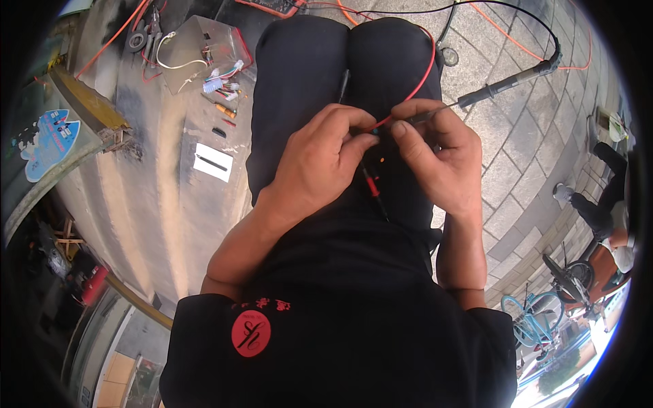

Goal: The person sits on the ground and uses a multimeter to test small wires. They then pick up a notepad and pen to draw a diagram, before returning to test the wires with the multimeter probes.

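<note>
Both my hands meet above my lap. My left hand point(316, 163) is closed, with thumb and forefinger pinching a thin red wire point(385, 122). Close beside it, my right hand point(443, 160) is closed at the narrow metal end of a black test probe point(500, 87). The probe's handle sticks out to the upper right, and its black cable point(527, 22) arches away over the far side. What lies right between the fingertips is too small and covered to make out. Below the hands, a red-and-black test probe point(372, 185) rests on my dark clothing, its tip toward me.
At the far left stands a translucent box point(197, 51) beside pliers point(154, 34), wire connectors point(221, 80) and an orange-handled screwdriver point(222, 109). A white card point(213, 163) carries a dark slim piece. Orange cables point(507, 30) cross the paving. A blue bicycle point(534, 319) stands at right.
</note>
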Tool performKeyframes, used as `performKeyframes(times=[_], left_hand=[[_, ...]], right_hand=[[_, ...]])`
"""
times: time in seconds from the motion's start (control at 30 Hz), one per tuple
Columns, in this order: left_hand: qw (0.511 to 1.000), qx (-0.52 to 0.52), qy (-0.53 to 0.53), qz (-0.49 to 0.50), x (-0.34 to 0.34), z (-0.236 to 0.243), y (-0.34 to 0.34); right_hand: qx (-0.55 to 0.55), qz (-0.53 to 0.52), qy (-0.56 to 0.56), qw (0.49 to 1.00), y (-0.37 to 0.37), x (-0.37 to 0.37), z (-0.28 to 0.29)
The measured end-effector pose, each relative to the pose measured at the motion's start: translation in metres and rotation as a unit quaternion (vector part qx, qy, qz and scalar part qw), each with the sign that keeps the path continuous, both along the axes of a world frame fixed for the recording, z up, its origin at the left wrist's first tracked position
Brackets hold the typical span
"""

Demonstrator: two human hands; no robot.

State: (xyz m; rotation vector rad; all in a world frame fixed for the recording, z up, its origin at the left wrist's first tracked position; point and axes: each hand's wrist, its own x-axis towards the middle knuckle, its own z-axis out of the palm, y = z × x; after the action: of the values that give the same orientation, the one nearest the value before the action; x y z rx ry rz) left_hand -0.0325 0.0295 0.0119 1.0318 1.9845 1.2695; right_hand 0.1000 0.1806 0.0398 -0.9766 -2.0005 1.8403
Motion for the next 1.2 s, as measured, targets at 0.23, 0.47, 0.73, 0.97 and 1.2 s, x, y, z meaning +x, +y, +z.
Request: performKeyframes(times=[0.23,0.47,0.73,0.97,1.2], left_hand=[[0.998,-0.039,-0.011,-0.044,-0.008,0.002,-0.002],[0.995,-0.064,-0.062,-0.042,-0.011,0.005,-0.003],[0.995,-0.064,-0.067,-0.046,-0.011,0.007,-0.002],[0.995,-0.065,-0.062,-0.047,-0.01,0.006,-0.001],[0.995,-0.065,-0.06,-0.049,-0.01,0.005,-0.001]], right_hand=[[0.054,0.056,0.046,0.996,-0.002,0.009,-0.013],[0.098,0.069,0.069,0.99,-0.006,0.009,-0.019],[0.117,0.077,0.074,0.987,-0.007,0.01,-0.022],[0.135,0.077,0.076,0.985,-0.006,0.01,-0.022],[0.134,0.077,0.069,0.986,-0.006,0.009,-0.021]])
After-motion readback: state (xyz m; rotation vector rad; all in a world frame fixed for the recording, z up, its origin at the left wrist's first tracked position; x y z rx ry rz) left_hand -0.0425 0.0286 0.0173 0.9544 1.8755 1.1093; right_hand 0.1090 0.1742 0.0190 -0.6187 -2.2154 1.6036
